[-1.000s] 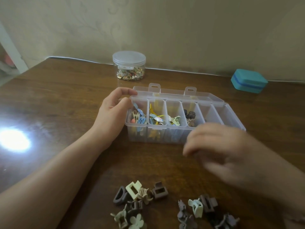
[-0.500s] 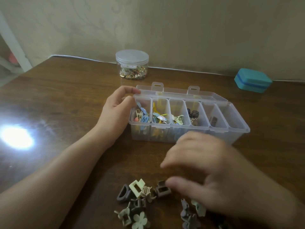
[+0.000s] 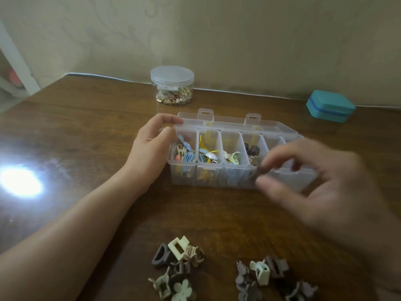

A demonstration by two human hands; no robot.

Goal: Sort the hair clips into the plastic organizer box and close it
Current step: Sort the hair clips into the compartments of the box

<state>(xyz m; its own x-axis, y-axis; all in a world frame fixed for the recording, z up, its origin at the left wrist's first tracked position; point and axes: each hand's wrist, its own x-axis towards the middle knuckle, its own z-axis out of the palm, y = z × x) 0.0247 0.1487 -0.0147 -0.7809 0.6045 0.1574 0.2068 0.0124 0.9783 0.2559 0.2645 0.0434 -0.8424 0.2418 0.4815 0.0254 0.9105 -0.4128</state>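
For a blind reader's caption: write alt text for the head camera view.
A right hand pinches a small brown hair clip over the front of an open clear organizer box while the left hand grips its left end. More clips lie loose on the wooden table; a lidded jar and a teal case sit behind.

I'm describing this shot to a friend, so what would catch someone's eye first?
The clear organizer box at the table's centre, lid open, colourful clips in its left compartments. The blurred right hand pinches a brown clip at its front wall; the left hand holds its left end. A bright glare lies far left.
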